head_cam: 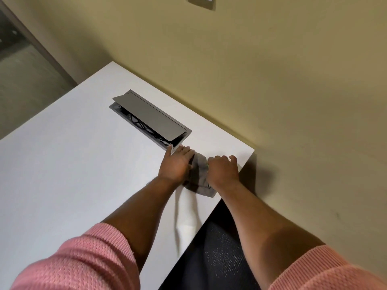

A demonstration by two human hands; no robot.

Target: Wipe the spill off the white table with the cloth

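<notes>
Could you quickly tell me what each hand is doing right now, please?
Left hand: open, flat on the grey cloth.
Right hand: curled shut on the cloth.

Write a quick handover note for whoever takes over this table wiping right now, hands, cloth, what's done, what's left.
Left hand: flat, pressing the left side of the grey cloth.
Right hand: curled over its right side.
Cloth lies bunched near the right corner of the white table, just in front of the open cable box.
No spill is visible; whether any remains under the cloth cannot be told.
Left: finish wiping, check underneath.
</notes>
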